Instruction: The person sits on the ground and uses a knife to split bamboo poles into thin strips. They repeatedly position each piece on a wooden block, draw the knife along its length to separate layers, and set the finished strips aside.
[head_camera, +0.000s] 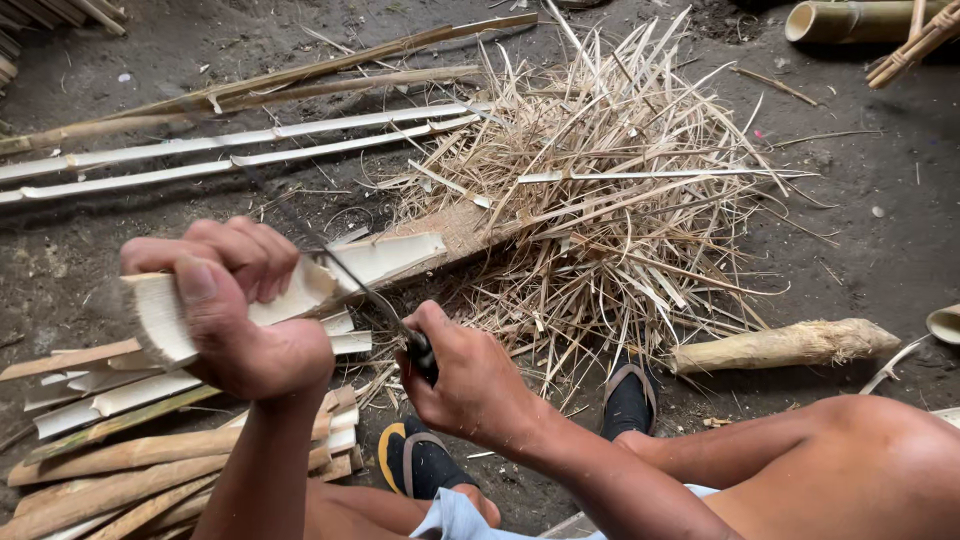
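Head view is looking down at a dirt floor (880, 250), with the pile of bamboo shavings (610, 200) as the landmark. Far left of the pile, a stack of split bamboo slats (120, 450) is lying on the floor. Just left of the pile, the left hand (235, 310) is gripping a pale bamboo slab (300, 285), fingers wrapped over its top. Below the pile's left edge, the right hand (465, 385) is closing tight around a knife (375, 300), whose blade is biting into the slab. Right of the pile, a short bamboo stump (785, 345) is lying alone.
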